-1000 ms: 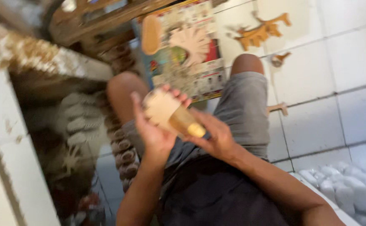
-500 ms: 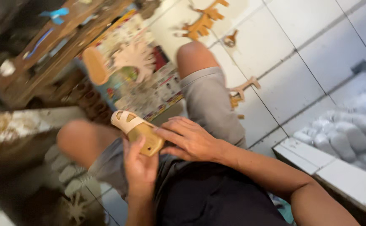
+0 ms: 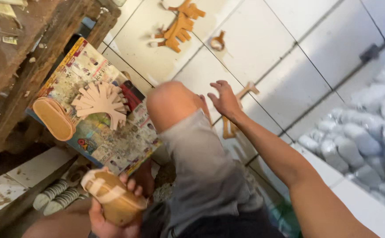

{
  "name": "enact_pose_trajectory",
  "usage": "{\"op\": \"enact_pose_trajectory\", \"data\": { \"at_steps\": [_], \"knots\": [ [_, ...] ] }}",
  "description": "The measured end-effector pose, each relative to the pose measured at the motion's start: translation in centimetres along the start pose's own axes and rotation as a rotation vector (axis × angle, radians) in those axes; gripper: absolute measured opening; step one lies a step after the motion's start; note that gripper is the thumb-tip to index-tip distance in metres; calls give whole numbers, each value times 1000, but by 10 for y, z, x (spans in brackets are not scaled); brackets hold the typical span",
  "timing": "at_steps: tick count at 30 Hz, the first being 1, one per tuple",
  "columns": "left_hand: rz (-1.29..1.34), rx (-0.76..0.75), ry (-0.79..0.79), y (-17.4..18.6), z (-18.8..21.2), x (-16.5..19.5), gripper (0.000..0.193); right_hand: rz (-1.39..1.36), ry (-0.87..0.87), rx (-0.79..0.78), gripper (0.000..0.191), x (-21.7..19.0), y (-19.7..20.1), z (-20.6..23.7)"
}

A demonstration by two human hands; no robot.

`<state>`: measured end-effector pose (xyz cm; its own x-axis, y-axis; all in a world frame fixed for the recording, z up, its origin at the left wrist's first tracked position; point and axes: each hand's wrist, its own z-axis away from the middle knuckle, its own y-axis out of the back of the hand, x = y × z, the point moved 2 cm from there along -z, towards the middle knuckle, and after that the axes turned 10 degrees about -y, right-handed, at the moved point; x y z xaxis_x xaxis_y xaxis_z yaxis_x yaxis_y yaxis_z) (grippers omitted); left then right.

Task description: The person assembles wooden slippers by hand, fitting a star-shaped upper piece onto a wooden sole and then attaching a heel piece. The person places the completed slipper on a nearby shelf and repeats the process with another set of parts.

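**Sandal in One Hand, a Reach Across the Tiles With the Other**

Gripping a small tan sandal with a pale strap over its top, the left hand wraps it from below, fingers curled round the sole, low beside the person's thigh. The right hand is stretched out past the knee with fingers spread wide and holding nothing, hovering just above a tan cut strap piece that lies on the white tiled floor.

Judging by what lies about, the sandal in hand looks partly assembled, with a strap already on it. Much appears left: above the gripped sandal, on a spread printed sheet, a bare tan sole lies beside a fan of pale cut strips, none yet attached. Well beyond the open hand, more tan cut pieces lie scattered on the tiles.

No box or tray shows. To the right of the outstretched arm, a heap of pale wrapped bundles lies on the floor; their contents cannot be made out.
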<state>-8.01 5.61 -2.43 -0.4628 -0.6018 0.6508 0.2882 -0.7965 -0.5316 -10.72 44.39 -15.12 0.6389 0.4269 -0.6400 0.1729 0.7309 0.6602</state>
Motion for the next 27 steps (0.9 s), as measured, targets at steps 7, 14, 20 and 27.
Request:
{"op": "enact_pose_trajectory", "data": {
  "at_steps": [7,14,20,27],
  "knots": [
    [-90,241,37,23,-10,-23,78,1002,117,100,39,-39,-33,-136],
    [-113,311,65,30,-11,-38,82,1100,9,-149,30,-48,-32,-178],
    [-134,277,87,29,-22,-44,85,823,187,49,23,-35,-21,-168],
    [-167,104,106,20,-47,-28,94,25,12,168,33,51,-32,-76]
  ]
}}
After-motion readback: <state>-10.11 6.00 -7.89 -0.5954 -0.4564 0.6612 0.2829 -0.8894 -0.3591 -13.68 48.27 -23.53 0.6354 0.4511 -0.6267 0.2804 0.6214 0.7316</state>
